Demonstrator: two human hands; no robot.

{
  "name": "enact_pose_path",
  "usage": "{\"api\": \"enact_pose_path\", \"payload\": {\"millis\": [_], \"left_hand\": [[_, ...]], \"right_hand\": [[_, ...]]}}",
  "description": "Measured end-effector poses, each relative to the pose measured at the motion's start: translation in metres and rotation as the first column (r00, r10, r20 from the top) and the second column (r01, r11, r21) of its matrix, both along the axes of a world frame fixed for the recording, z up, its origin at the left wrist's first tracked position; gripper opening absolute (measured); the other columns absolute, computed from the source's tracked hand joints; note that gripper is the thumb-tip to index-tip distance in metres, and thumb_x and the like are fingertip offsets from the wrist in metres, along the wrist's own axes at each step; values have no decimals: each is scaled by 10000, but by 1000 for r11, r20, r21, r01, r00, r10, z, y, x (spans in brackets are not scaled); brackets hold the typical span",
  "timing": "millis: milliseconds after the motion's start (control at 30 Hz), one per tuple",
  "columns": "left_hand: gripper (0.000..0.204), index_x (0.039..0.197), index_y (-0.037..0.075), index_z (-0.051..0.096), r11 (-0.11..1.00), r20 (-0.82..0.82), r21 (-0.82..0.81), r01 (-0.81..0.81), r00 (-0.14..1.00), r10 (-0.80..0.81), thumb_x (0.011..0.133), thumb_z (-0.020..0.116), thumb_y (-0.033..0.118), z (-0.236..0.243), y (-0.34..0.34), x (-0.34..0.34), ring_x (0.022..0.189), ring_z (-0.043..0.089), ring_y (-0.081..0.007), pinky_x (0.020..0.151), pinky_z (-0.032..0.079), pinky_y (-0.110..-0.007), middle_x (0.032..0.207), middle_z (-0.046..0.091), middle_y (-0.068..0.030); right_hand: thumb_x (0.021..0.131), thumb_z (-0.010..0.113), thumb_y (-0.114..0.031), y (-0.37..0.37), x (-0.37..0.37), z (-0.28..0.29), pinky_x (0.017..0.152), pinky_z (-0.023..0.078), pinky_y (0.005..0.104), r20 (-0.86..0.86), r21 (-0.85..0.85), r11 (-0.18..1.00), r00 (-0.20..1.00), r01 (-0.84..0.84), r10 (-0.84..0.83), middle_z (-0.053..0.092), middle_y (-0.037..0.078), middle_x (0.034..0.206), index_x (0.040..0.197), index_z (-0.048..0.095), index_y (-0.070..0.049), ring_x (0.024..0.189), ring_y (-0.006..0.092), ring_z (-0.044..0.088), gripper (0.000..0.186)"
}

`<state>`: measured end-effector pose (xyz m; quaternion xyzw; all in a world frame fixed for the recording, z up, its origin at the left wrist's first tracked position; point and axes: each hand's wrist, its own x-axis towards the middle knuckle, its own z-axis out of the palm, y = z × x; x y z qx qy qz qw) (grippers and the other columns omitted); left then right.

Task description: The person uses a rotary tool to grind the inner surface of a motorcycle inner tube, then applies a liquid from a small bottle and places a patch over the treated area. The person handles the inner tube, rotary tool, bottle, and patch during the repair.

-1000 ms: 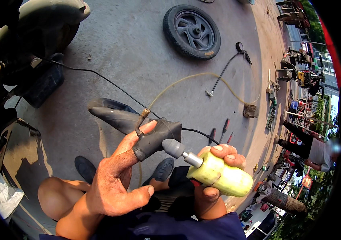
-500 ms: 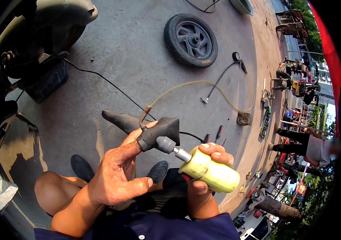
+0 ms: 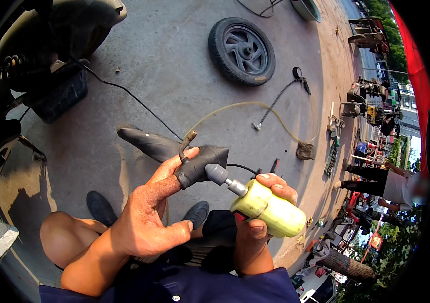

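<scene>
A black rubber inner tube [image 3: 199,167] with a brass-coloured valve stem [image 3: 187,143] is draped over the fingers of my left hand [image 3: 142,222]. My left fingers are bent behind the rubber, and the thumb stands apart from it. My right hand [image 3: 254,241] is wrapped around a yellow-green handheld grinder [image 3: 270,211], thumb near its red switch. The rounded grey grinding tip [image 3: 217,173] overlaps the tube's right end; whether it touches the rubber I cannot tell. One flap of tube extends up to the left.
Beyond my hands, a black-tyred wheel [image 3: 243,51] lies on the concrete. A gauge with a hose [image 3: 278,103] and a thin yellowish hose [image 3: 235,105] are right of centre. A motorbike [image 3: 58,50] stands at left, and a person [image 3: 396,186] is far right.
The grinder and its tip have shifted slightly right and away from me. The tube's long flap has swung left and upward, and the valve stem has tilted. Both grips are unchanged.
</scene>
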<state>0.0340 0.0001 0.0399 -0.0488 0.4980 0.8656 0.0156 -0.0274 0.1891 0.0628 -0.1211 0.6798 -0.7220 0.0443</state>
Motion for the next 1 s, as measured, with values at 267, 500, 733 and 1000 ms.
{"api": "enact_pose_path", "payload": {"millis": [267, 500, 733, 1000], "left_hand": [[482, 1123, -126, 598, 968, -35, -250, -31, 999, 23, 664, 643, 17, 5, 2, -2, 1418, 321, -382, 1154, 234, -469, 1475, 353, -282], [602, 1226, -47, 616, 809, -88, -585, -62, 996, 13, 630, 608, 40, 2, 0, 0, 1392, 356, -409, 1142, 262, -490, 1459, 404, -262], [555, 1147, -34, 638, 711, -122, -694, -116, 992, 43, 598, 608, 33, 4, 0, -2, 1344, 395, -462, 1117, 306, -516, 1419, 441, -264], [531, 1131, -32, 654, 699, -109, -709, -92, 994, 21, 606, 600, 35, 4, -1, -1, 1337, 404, -459, 1109, 319, -516, 1416, 445, -258]], "right_hand": [[714, 854, -453, 4, -8, -6, 949, 426, 337, -120, 36, 999, 992, -28, 33, 602, 159, 1146, 1212, 526, -66, 1110, 233, 534, 711], [726, 846, -441, 2, -6, -2, 994, 403, 346, -62, 32, 999, 998, -12, 14, 608, 164, 1129, 1187, 531, -44, 1086, 237, 562, 686], [713, 859, -408, 4, -5, 0, 969, 425, 348, -48, 27, 997, 996, -74, 75, 603, 163, 1118, 1186, 528, -46, 1083, 244, 565, 682], [756, 857, -345, 6, -7, -1, 870, 515, 358, -111, 38, 986, 980, -161, 164, 615, 188, 1122, 1179, 514, -44, 1026, 260, 610, 622]]}}
